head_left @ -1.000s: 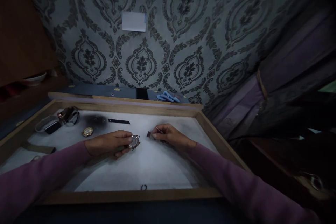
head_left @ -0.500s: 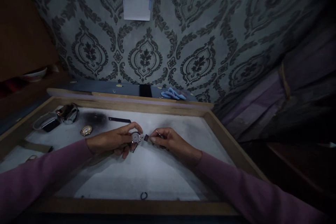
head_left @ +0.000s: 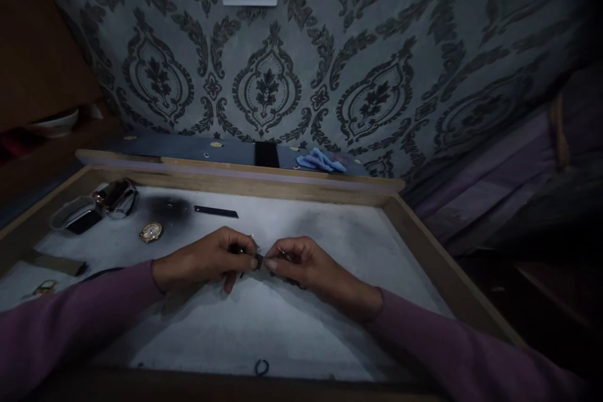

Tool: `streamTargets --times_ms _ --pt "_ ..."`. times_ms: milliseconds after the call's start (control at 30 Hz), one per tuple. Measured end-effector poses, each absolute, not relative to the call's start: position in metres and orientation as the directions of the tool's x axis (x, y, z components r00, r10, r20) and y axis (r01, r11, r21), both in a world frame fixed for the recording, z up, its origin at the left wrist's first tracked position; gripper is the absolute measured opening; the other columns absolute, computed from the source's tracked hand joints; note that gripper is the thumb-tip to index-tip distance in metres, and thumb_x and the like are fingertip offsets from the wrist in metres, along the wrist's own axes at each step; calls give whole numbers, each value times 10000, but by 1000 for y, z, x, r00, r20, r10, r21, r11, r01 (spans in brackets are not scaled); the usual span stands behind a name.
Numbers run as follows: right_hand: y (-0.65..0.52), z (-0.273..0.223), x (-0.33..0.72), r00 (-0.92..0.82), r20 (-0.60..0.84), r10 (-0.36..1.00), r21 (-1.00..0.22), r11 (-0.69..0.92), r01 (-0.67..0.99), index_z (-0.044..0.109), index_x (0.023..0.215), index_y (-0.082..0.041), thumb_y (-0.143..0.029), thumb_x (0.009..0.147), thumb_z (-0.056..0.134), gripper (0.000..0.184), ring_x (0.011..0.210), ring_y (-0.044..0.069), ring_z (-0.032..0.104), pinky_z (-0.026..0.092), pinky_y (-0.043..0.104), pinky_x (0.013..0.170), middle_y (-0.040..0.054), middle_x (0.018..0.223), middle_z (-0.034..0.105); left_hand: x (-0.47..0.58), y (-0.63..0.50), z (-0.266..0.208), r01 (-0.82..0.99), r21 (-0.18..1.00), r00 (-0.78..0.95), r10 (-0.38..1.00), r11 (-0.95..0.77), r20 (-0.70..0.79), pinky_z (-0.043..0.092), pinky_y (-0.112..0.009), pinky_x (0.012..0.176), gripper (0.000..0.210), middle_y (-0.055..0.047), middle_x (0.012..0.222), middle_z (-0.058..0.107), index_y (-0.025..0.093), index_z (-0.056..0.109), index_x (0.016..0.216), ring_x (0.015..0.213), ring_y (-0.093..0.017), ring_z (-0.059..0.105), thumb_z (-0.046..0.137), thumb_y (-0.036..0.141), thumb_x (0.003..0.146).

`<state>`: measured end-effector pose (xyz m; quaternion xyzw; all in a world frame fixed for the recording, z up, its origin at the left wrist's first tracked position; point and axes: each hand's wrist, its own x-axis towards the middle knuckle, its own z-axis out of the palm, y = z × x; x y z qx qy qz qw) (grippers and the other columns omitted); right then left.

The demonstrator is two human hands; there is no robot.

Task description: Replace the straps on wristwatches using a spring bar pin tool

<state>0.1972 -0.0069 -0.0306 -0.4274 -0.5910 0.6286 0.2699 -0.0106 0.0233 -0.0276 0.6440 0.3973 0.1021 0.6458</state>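
Note:
Above the middle of the white work surface (head_left: 221,333), both my hands meet around small watch parts. My left hand (head_left: 211,257) is closed on a wristwatch, whose round case is now mostly behind the fingers. Between the two thumbs shows a short dark strap piece (head_left: 260,260). My right hand (head_left: 308,264) pinches the far end of that strap, and a thin metal tool (head_left: 282,252) pokes out above its fingers. Just where strap and case touch is hidden by my fingertips. Left of my hands lies a loose gold-rimmed watch head (head_left: 151,232).
Wooden rims (head_left: 282,187) frame the surface. At the far left lie a watch with a clear band (head_left: 83,221), more watches (head_left: 115,196) and an olive strap (head_left: 59,263). A black flat blade (head_left: 216,211) lies behind my hands, a dark ring (head_left: 262,367) in front. A blue cloth (head_left: 321,161) sits beyond the rim.
My hands have come together, and the left thumb now presses on the strap piece. The watch face, plain before, has turned out of sight. The view has shifted slightly downward.

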Motion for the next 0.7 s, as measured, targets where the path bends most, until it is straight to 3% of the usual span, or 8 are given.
streamTargets --times_ms 167,467,700 --pt "-7 -34 200 -451 -229 863 -973 -203 105 675 781 -138 -563 842 599 436 528 82 388 303 214 483 -42 593 447 -7 21 -28 295 941 672 664 167 -329 286 -188 407 250 79 538 453 167 526 627 392 -53 439 630 370 729" --pt "-5 -49 202 -367 -198 909 -979 -203 25 684 1010 -156 -415 774 725 353 522 74 430 338 209 497 -34 651 573 -7 20 -23 276 945 690 649 175 -321 332 -195 425 198 75 593 461 162 536 634 411 -48 427 622 317 722" --pt "-10 -37 196 -375 -171 911 -983 -184 2 703 793 -154 -406 755 747 259 575 92 519 397 212 529 -1 665 639 -8 19 -25 282 947 694 650 151 -310 319 -197 440 190 80 523 442 166 534 630 412 -58 421 598 308 738"
